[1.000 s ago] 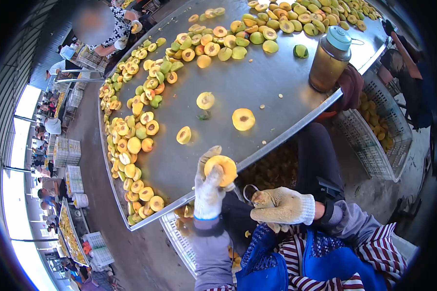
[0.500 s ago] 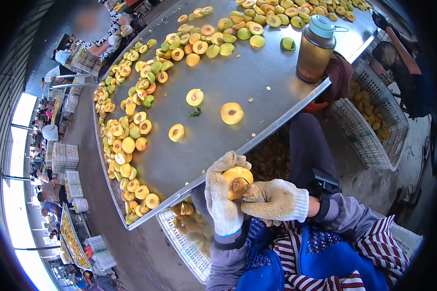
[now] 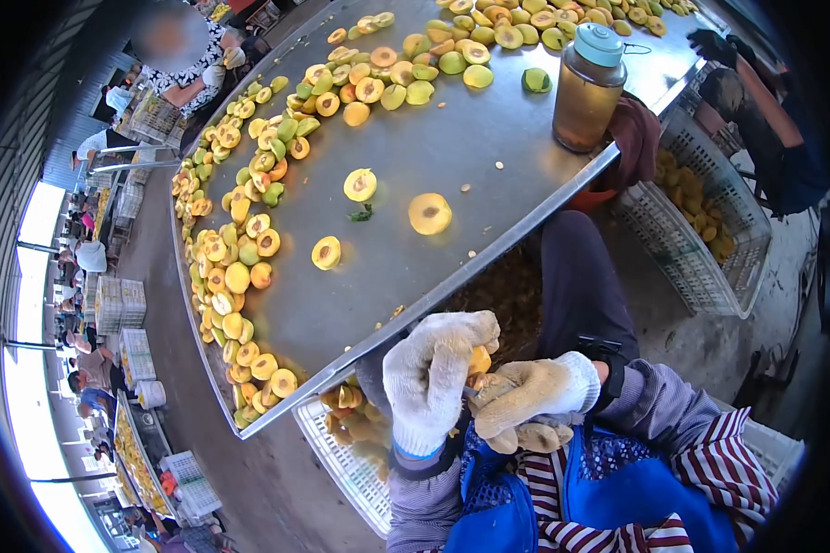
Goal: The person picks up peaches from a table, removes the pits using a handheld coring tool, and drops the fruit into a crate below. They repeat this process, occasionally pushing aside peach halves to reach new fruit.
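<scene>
My left hand (image 3: 438,378), in a white knitted cotton glove with a blue cuff, is clamped round a yellow-orange peach half (image 3: 479,359). Only a wedge of its flesh shows past my fingers. I hold it low, just below the near edge of the shiny stainless-steel table (image 3: 406,138) and over my blue apron (image 3: 618,498), close in where both hands can brace on it. My right hand (image 3: 526,396), in a juice-stained tan knitted glove, is curled closed and pressed against the fruit; whatever sits inside that fist is hidden. I reckon the rough knit is what keeps slick fruit from slipping.

The table's raised rim probably keeps round things from rolling off. Cut yellow and green peach halves (image 3: 240,276) lie banked along its left edge, and three loose ones rest cut face up nearer me, their dark pit hollows showing. An amber bottle with a teal screw lid (image 3: 587,88) stands upright at the right edge, just beside a dark red cloth (image 3: 641,138) draped over it. A white plastic lattice crate (image 3: 337,456) sits under the near edge with fruit in it.
</scene>
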Tool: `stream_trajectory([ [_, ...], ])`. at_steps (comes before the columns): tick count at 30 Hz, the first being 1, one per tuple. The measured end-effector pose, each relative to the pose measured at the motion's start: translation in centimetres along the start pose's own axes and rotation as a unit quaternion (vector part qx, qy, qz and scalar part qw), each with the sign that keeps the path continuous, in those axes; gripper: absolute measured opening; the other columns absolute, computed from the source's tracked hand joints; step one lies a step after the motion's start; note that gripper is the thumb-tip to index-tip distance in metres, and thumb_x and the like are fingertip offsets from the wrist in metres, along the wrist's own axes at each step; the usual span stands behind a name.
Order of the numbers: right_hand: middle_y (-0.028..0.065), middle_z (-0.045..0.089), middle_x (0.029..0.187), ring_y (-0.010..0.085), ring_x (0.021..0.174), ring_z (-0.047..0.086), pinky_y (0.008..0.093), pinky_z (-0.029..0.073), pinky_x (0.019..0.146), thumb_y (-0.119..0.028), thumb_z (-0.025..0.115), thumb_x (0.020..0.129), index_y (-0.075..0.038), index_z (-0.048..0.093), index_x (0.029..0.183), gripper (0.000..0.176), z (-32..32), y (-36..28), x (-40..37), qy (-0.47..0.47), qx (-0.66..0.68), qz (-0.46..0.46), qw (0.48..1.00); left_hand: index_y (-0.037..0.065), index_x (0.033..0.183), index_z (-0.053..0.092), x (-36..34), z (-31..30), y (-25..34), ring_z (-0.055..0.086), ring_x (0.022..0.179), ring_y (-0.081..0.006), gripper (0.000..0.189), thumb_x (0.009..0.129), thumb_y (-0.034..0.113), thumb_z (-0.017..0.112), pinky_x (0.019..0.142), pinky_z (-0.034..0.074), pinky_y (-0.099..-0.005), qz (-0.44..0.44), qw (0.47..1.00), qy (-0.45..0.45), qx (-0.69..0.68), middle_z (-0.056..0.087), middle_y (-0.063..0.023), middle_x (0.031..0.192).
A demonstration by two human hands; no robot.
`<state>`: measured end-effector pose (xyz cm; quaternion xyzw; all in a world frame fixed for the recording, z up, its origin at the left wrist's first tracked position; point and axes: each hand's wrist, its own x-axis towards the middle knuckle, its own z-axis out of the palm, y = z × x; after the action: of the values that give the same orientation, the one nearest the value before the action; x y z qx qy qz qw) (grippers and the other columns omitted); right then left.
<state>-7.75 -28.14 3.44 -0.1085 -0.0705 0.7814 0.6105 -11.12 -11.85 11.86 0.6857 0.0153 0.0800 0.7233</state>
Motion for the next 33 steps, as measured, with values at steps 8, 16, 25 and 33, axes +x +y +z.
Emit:
stream_trajectory([
  [8, 0.0091, 0.063, 0.065, 0.0124, 0.043, 0.059, 0.0241, 0.048, 0.037, -0.028, 0.058, 0.098, 0.006, 0.058, 0.106, 0.035, 2.3, -0.7, -0.2, -0.046, -0.033, -0.024, 0.998, 0.001, 0.092, 0.062, -0.2, 0.4, -1.7, 0.066, 0.075, -0.0258, 0.041, 0.1, 0.04, 0.051, 0.063, 0.053, -0.0316, -0.029, 0.962, -0.009, -0.271, 0.063, -0.0172, 0.088],
  [16, 0.011, 0.064, 0.061, 0.0147, 0.041, 0.057, 0.023, 0.043, 0.036, -0.033, 0.06, 0.097, 0.003, 0.062, 0.093, 0.036, 0.9, -1.2, -0.9, 0.032, -0.019, 0.085, 0.996, 0.0, 0.109, 0.061, -4.5, -7.8, -3.3, 0.063, 0.088, -0.0264, 0.048, 0.098, 0.047, 0.053, 0.076, 0.052, -0.0343, -0.101, 0.944, 0.307, -0.06, 0.064, -0.0112, 0.094],
  [25, 0.0031, 0.055, 0.053, 0.0089, 0.039, 0.049, 0.0215, 0.037, 0.037, -0.036, 0.065, 0.09, -0.006, 0.06, 0.078, 0.032, 3.8, -3.4, 0.5, 0.198, -0.198, 0.065, 0.958, 0.009, 0.12, 0.064, 3.3, -15.2, -5.4, 0.064, 0.11, -0.0292, 0.038, 0.096, 0.038, 0.056, 0.093, 0.047, -0.0393, -0.099, 0.866, 0.183, 0.454, 0.067, -0.0119, 0.117],
  [33, 0.001, 0.057, 0.056, 0.0082, 0.043, 0.056, 0.0205, 0.045, 0.041, -0.039, 0.06, 0.091, -0.009, 0.059, 0.08, 0.032, 2.8, -3.6, 0.4, 0.285, -0.258, 0.041, 0.922, 0.003, 0.127, 0.05, 17.1, -20.9, -15.6, 0.059, 0.112, -0.0421, 0.068, 0.082, 0.053, 0.065, 0.095, 0.047, -0.0476, -0.285, 0.769, 0.139, 0.555, 0.058, -0.025, 0.126],
])
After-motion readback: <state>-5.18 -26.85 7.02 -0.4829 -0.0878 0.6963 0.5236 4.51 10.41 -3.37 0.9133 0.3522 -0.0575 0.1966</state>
